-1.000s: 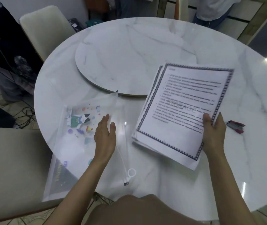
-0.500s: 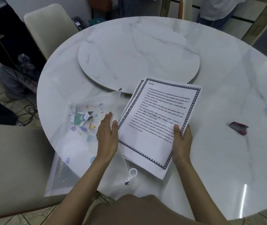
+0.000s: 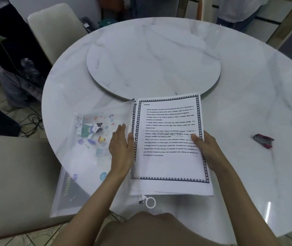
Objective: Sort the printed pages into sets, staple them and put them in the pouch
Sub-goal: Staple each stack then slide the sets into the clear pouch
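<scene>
A stack of printed pages [image 3: 170,162] with a dark patterned border lies at the near edge of the round marble table [image 3: 248,103]. My right hand [image 3: 206,148] grips the stack's right edge, thumb on top. The clear plastic pouch [image 3: 90,144] with cartoon stickers lies to the left, partly hanging over the table's rim. My left hand [image 3: 122,148] rests flat on the pouch, fingers straight, right at its open zip edge. The stack's left edge meets that opening. A white ring zip pull [image 3: 150,202] sits below the pages. A red stapler [image 3: 264,140] lies at the right.
A round marble turntable [image 3: 152,68] occupies the table's middle. Beige chairs stand at the near left [image 3: 17,174] and far left [image 3: 56,31]. A person in a white top [image 3: 237,9] stands beyond the far edge. Cables lie on the floor at left.
My right hand has carried the pages left and toward me, turning them square to the pouch's opening. My left hand has stayed flat on the pouch.
</scene>
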`<state>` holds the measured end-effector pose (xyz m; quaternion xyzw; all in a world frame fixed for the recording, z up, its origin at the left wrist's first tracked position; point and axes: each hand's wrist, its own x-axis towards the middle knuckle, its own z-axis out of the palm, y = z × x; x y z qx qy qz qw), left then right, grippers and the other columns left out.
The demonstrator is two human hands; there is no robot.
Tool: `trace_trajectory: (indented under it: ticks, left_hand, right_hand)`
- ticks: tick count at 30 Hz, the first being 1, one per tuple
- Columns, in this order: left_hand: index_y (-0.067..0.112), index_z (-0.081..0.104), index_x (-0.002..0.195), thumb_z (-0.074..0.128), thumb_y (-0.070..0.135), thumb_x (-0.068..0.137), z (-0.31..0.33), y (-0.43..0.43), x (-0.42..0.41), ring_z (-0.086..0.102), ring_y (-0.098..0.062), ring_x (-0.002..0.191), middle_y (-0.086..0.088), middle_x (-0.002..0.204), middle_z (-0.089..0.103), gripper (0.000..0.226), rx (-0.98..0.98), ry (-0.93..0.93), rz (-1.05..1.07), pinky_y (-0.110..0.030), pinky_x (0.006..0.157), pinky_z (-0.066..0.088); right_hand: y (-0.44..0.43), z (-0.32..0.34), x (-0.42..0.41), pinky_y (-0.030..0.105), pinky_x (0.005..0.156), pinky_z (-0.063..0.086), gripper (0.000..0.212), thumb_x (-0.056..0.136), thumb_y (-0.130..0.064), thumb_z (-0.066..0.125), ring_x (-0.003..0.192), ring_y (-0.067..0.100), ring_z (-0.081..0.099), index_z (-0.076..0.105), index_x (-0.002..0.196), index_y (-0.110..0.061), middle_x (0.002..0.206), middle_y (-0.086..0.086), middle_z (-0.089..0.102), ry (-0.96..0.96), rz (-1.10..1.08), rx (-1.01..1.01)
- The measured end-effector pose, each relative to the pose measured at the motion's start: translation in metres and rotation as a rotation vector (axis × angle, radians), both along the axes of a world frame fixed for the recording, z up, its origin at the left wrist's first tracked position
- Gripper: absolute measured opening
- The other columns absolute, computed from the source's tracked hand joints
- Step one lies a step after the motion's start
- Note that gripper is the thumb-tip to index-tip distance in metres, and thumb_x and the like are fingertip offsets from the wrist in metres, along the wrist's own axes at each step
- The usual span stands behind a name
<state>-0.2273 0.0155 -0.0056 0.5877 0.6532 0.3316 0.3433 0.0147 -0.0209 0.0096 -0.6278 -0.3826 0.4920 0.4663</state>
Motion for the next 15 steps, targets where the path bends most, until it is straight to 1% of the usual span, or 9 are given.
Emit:
trace_trajectory:
  ticks: [4, 9, 12, 15]
  left_hand:
    - [0.018, 0.024, 0.146, 0.029, 0.03, 0.1, 0.001, 0.0009, 0.0037, 0.013, -0.018, 0.144, -0.002, 0.156, 0.02, 0.048, -0.032, 0.044, 0.003, -0.037, 0.117, 0.006]
    - [0.019, 0.02, 0.147, 0.028, 0.031, 0.1, 0.0025, 0.0003, 0.0072, 0.008, -0.02, 0.145, -0.003, 0.157, 0.015, 0.049, -0.069, 0.076, -0.001, -0.037, 0.117, 0.003]
    - [0.019, 0.019, 0.148, 0.027, 0.031, 0.101, 0.0014, 0.0, 0.0075, 0.005, -0.021, 0.146, -0.002, 0.157, 0.014, 0.049, -0.067, 0.112, -0.011, -0.037, 0.117, 0.002]
    - [0.02, 0.019, 0.148, 0.027, 0.032, 0.101, 0.0004, -0.0016, 0.0075, 0.005, -0.02, 0.146, -0.001, 0.157, 0.014, 0.049, -0.056, 0.105, -0.006, -0.036, 0.117, 0.002]
  right_hand:
    - [-0.0011, -0.0012, 0.0011, 0.024, 0.072, 0.057, 0.031, 0.094, -0.019, 0.05, 0.092, 0.012, 0.069, 0.054, 0.124, -0.013, 0.112, -0.001, 0.066, 0.017, 0.013, 0.004]
    - [-0.0009, -0.003, -0.0001, 0.021, 0.067, 0.056, 0.026, 0.094, -0.019, 0.05, 0.089, 0.01, 0.07, 0.056, 0.119, -0.016, 0.107, -0.004, 0.067, 0.049, 0.011, 0.014]
    - [0.0032, -0.0058, 0.0002, 0.023, 0.068, 0.056, 0.026, 0.094, -0.017, 0.051, 0.089, 0.011, 0.07, 0.056, 0.119, -0.014, 0.108, -0.002, 0.067, 0.067, 0.04, -0.025]
    - [0.0078, -0.0091, -0.0008, 0.02, 0.064, 0.055, 0.023, 0.094, -0.014, 0.05, 0.083, 0.008, 0.07, 0.056, 0.116, -0.013, 0.104, -0.002, 0.067, 0.084, 0.066, -0.064]
